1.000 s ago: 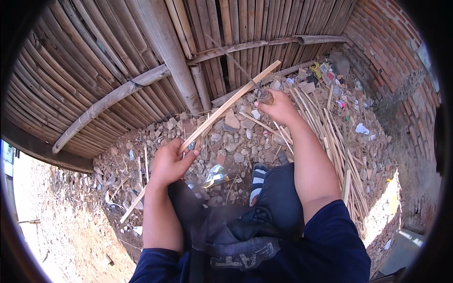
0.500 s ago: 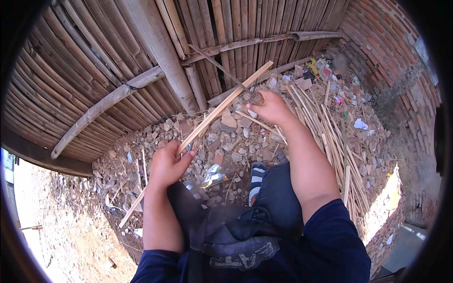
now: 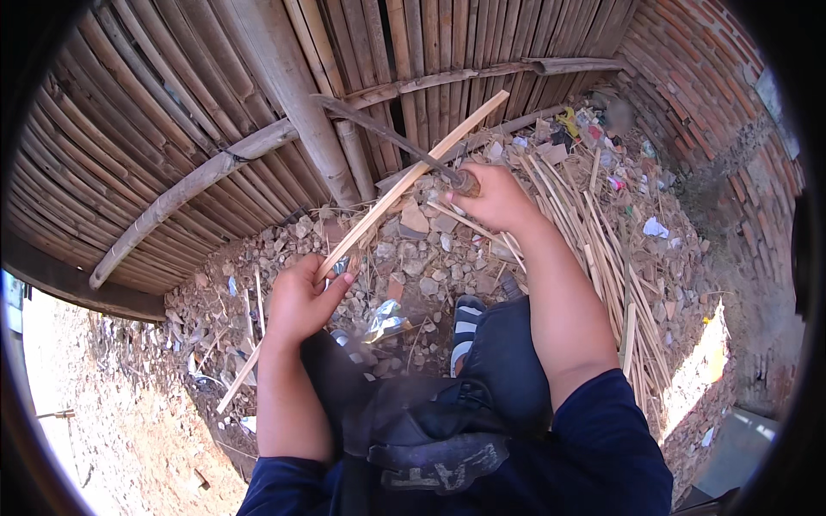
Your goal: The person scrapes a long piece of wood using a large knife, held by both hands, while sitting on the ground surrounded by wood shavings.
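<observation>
Since 0.5 s ago, the knife's [image 3: 379,125] tip has swung left and the wooden strip's [image 3: 379,209] far end has shifted up. The strip slants from lower left to upper right above the rubble [image 3: 422,268], crossing the knife. The 2 hands are apart: left hand [image 3: 301,299] clamped around the strip, right hand [image 3: 492,199] around the knife's handle [image 3: 465,182].

No legible text. Worn pale print [image 3: 443,466] on front of dark shirt [image 3: 559,469], lower middle: letter-like strokes, too faded and cracked to read. Shiny wrapper [image 3: 386,322] on the rubble [image 3: 422,265]: any markings too small, blurred. Same for coloured litter [image 3: 569,120], upper right.
</observation>
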The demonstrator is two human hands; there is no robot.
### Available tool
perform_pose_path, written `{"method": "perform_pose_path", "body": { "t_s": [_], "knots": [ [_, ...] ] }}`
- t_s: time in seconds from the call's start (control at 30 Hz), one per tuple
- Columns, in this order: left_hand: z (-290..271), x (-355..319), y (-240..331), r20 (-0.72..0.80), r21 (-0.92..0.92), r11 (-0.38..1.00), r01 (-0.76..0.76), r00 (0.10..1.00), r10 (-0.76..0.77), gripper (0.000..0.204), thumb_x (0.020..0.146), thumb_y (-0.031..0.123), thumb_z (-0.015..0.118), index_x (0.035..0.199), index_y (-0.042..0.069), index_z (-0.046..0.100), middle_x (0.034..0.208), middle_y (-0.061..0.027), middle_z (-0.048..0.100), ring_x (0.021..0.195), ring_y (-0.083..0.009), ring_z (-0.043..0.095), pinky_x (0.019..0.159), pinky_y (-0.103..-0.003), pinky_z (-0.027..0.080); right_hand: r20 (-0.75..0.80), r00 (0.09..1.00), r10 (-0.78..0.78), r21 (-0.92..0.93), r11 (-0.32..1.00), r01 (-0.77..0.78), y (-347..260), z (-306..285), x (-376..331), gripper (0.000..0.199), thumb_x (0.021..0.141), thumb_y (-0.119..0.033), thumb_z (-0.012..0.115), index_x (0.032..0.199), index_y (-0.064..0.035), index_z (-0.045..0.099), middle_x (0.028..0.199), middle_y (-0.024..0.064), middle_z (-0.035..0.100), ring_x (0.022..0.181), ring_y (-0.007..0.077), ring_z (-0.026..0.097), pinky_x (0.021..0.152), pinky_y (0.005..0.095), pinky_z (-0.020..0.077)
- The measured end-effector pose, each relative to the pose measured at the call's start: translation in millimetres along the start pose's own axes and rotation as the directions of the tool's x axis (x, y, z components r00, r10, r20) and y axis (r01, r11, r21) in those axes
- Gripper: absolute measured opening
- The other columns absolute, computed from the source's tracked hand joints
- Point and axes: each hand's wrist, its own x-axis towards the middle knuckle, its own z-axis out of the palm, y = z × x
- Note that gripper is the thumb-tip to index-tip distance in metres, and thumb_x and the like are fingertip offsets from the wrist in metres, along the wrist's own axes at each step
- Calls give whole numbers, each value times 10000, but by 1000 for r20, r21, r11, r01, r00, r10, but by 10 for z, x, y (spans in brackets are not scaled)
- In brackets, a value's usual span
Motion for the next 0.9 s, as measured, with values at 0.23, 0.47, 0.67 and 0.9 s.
{"method": "perform_pose_path", "body": {
  "t_s": [0.23,0.47,0.67,0.9],
  "knots": [
    [-100,-42,140,29,-24,1000,13,1000,-12,354,809,330,810,771,40,610,582,-71,545,542,-230,549,544,-365,430,4,994,-113,-51,992,113,296,70,113,425,821,-309,786,1139,-43,693,989,190,724,928,322,700,819,406,532],
    [-3,-34,21,-25,73,997,-5,1000,7,303,830,208,816,804,35,569,601,61,446,569,-45,403,503,-268,342,-30,1000,5,9,1000,-5,-23,90,43,491,816,-328,784,1204,-46,675,1081,209,713,1024,358,685,895,435,522],
    [-71,-56,105,40,28,999,30,999,-31,395,805,363,810,770,28,605,575,-74,549,540,-237,554,543,-368,437,30,997,-76,-12,997,76,270,124,148,545,797,-314,795,1238,-22,663,1115,241,698,1050,369,680,909,427,522],
    [1,-29,73,27,41,998,57,998,-58,381,808,368,807,786,42,611,586,-78,562,545,-239,564,548,-374,448,-103,994,24,29,999,-21,224,98,72,520,830,-319,786,1224,-7,654,996,211,723,948,302,702,874,397,519]
  ]
}}
